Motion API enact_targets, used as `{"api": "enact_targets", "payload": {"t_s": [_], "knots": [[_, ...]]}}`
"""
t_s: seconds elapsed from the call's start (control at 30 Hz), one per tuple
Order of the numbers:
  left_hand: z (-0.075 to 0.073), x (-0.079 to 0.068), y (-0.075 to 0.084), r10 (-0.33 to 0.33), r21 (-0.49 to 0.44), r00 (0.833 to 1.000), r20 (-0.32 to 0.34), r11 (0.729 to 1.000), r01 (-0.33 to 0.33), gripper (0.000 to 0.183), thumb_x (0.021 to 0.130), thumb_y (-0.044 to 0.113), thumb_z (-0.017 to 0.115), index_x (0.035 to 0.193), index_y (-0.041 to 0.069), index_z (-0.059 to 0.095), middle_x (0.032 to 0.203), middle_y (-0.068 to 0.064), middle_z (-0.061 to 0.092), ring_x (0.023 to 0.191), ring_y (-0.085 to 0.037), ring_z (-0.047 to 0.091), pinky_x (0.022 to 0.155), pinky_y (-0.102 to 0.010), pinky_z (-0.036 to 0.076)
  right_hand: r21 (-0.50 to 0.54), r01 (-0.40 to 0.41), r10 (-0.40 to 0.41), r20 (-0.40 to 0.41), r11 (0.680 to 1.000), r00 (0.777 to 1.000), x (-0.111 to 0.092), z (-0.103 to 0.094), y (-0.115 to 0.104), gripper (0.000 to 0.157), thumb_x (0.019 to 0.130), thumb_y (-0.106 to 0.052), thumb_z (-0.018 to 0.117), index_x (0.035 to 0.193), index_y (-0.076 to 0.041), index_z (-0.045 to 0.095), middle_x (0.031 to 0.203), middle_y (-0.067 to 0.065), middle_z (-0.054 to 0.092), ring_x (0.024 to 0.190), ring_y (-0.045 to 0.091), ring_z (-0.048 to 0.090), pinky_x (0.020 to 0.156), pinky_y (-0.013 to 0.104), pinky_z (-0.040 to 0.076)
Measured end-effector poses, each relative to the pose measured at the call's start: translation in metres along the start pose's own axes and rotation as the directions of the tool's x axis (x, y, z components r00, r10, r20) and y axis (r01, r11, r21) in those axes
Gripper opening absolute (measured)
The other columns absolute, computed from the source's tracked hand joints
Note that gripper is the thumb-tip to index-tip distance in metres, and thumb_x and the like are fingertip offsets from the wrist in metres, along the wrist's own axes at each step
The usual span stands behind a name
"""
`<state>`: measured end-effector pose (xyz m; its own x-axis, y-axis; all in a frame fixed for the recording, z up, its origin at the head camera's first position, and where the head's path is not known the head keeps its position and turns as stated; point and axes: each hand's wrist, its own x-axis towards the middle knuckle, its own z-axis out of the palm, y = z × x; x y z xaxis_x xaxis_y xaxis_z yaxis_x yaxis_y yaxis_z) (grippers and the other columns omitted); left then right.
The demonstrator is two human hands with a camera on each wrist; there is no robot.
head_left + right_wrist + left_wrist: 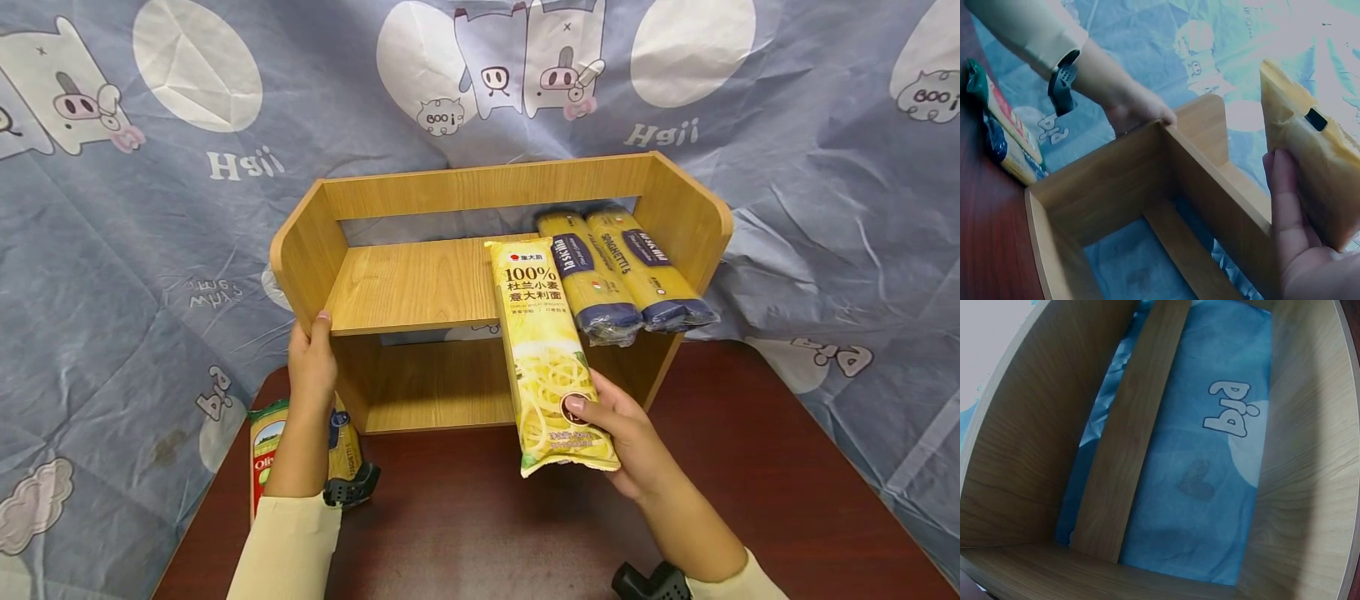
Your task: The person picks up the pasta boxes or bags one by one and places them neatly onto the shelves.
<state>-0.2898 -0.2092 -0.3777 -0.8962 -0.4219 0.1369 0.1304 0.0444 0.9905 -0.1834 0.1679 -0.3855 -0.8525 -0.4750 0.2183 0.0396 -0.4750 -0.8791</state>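
Note:
In the head view, my right hand (630, 433) holds a yellow pack of spaghetti (543, 350) near its lower end, thumb on the printed front and fingers behind. The pack is tilted, its top end overlapping the upper board of a wooden shelf (420, 283). The right wrist view shows the pack's plain back (1310, 150) with fingers (1285, 194) against it. My left hand (311, 362) grips the shelf's left side panel at the level of the upper board, thumb on the edge. From the left wrist, the lower compartment's inner wall (1016, 444) shows, but not the hand.
Two spaghetti packs (588, 279) (648, 267) lie side by side at the upper board's right end. Left of the shelf, a red-and-green pack (262, 446) and a blue-and-yellow spaghetti pack (345, 450) are on the dark red table (465, 517). A printed cloth (300, 100) hangs behind.

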Motion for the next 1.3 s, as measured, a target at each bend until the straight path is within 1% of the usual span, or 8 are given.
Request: {"api": "enact_targets", "payload": {"t_s": [0.27,0.5,0.7,0.77,0.93,1.03,1.2,1.3], "knots": [[0.0,0.0,0.0,-0.001,-0.003,1.0,0.0,1.0,0.001,0.054,0.105,0.045,0.044,0.153,0.02,0.042,0.15,-0.012,0.049,0.136,-0.028,0.048,0.118,-0.046,0.034,0.119,0.06,-0.058,-0.02,0.991,0.998,0.006,0.003,-0.007,0.034,0.108,-0.008,0.036,0.138,-0.013,0.052,0.111,0.004,0.072,0.095,0.013,0.074,0.08,0.027,0.061],[0.0,0.0,0.0,0.003,0.005,1.0,-0.005,1.0,-0.003,0.054,0.105,0.044,0.045,0.153,0.02,0.042,0.15,-0.012,0.049,0.136,-0.028,0.048,0.118,-0.046,0.034,0.238,0.095,-0.101,0.011,0.967,0.995,0.015,0.001,-0.007,0.036,0.11,-0.013,0.031,0.137,-0.01,0.055,0.114,0.004,0.072,0.099,0.013,0.073,0.084,0.025,0.059],[0.001,0.0,0.0,0.01,0.0,1.0,-0.004,1.0,-0.01,0.053,0.105,0.043,0.045,0.152,0.019,0.043,0.15,-0.012,0.05,0.135,-0.027,0.048,0.118,-0.045,0.034,0.271,0.11,-0.095,-0.07,0.956,0.993,0.021,0.0,-0.006,0.032,0.11,-0.02,0.035,0.127,-0.01,0.06,0.109,0.001,0.073,0.096,0.012,0.072,0.082,0.024,0.056],[0.001,0.0,0.0,0.01,0.001,1.0,-0.003,1.0,-0.01,0.053,0.105,0.043,0.045,0.152,0.019,0.043,0.15,-0.012,0.049,0.136,-0.028,0.048,0.118,-0.045,0.034,0.29,0.11,-0.091,-0.078,0.951,0.993,0.024,-0.001,-0.005,0.031,0.109,-0.021,0.036,0.125,-0.008,0.06,0.111,0.002,0.073,0.097,0.013,0.072,0.083,0.026,0.056],[0.0,-0.001,0.0,0.004,0.009,1.0,-0.005,1.0,-0.004,0.054,0.105,0.044,0.044,0.153,0.02,0.042,0.152,-0.012,0.048,0.136,-0.028,0.048,0.119,-0.046,0.034,0.374,0.108,-0.12,0.01,0.921,0.993,0.032,-0.008,-0.001,0.035,0.11,-0.022,0.034,0.132,-0.005,0.056,0.124,0.006,0.071,0.109,0.018,0.07,0.094,0.032,0.056],[0.0,-0.001,0.0,0.0,0.01,1.0,-0.007,1.0,0.0,0.054,0.105,0.043,0.045,0.153,0.02,0.042,0.151,-0.011,0.049,0.136,-0.028,0.048,0.118,-0.046,0.034,0.4,0.104,-0.138,0.055,0.91,0.989,0.034,-0.011,0.002,0.037,0.11,-0.023,0.033,0.135,-0.006,0.055,0.127,0.007,0.069,0.113,0.02,0.069,0.097,0.034,0.055],[0.0,-0.001,0.0,-0.007,0.007,1.0,-0.006,1.0,0.007,0.054,0.105,0.044,0.045,0.153,0.021,0.041,0.152,-0.011,0.048,0.136,-0.027,0.048,0.119,-0.046,0.034,0.386,0.097,-0.148,0.106,0.917,0.983,0.031,-0.011,0.002,0.04,0.111,-0.024,0.03,0.141,-0.006,0.049,0.133,0.008,0.066,0.118,0.022,0.066,0.1,0.037,0.053],[0.0,0.0,0.0,-0.004,0.004,1.0,0.0,1.0,0.004,0.054,0.105,0.044,0.044,0.154,0.022,0.041,0.152,-0.011,0.048,0.137,-0.028,0.047,0.119,-0.047,0.033,0.354,0.081,-0.136,0.131,0.932,0.982,0.028,-0.01,0.001,0.042,0.111,-0.023,0.026,0.144,-0.006,0.046,0.136,0.01,0.064,0.121,0.025,0.065,0.103,0.041,0.052]]}}
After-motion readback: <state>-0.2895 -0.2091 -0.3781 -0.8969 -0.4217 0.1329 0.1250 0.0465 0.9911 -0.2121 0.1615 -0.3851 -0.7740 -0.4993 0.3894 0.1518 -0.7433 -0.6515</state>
